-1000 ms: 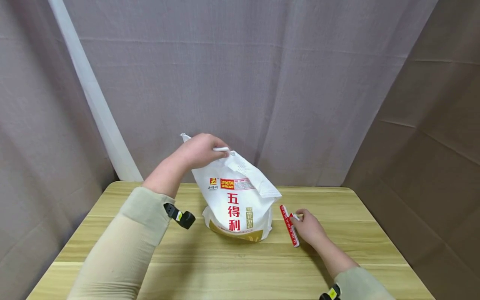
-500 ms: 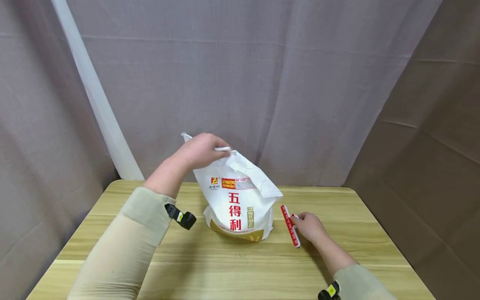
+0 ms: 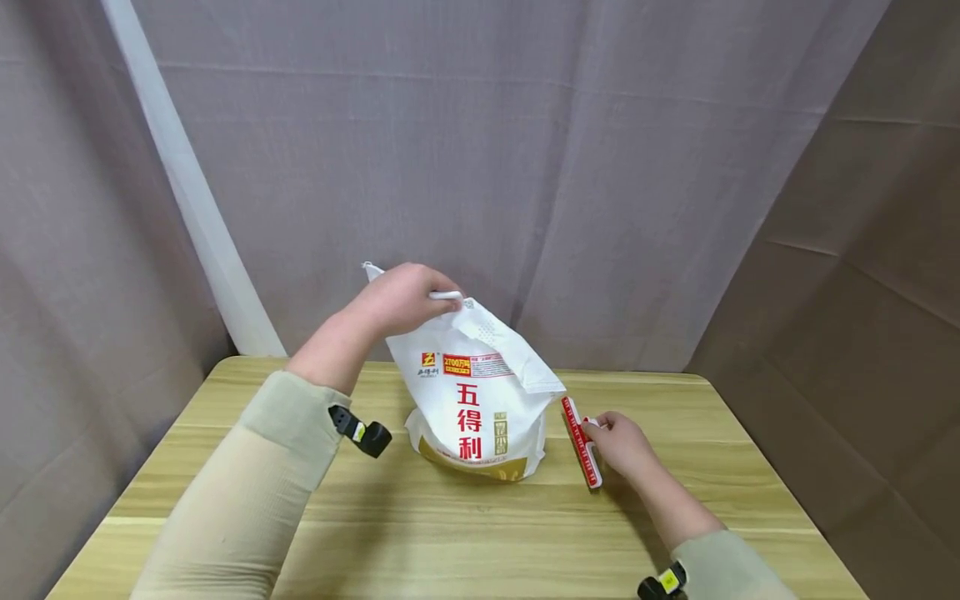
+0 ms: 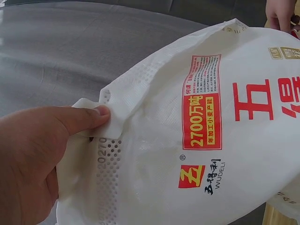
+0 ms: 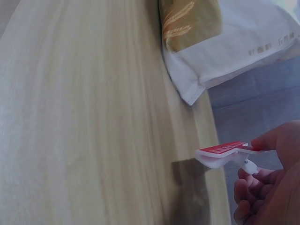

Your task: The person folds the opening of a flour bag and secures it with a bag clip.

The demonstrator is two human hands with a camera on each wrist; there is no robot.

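A white flour bag (image 3: 474,398) with red characters stands on the wooden table (image 3: 480,525). My left hand (image 3: 405,298) grips its folded top edge and holds it upright; in the left wrist view the thumb (image 4: 79,119) presses the bag's (image 4: 197,140) perforated top flap. My right hand (image 3: 618,446) pinches a long red and white sealing clip (image 3: 581,440) just right of the bag. In the right wrist view the clip (image 5: 225,153) hangs a little above the table, held by the right hand (image 5: 265,187), with its shadow below.
Grey cloth (image 3: 480,167) hangs behind the table and brown cloth (image 3: 870,292) on the right. A white pole (image 3: 187,192) leans at the back left. The table's front half (image 3: 480,550) lies before the bag.
My right hand has closed on the clip and raised it slightly off the table. The left hand and the bag have stayed put.
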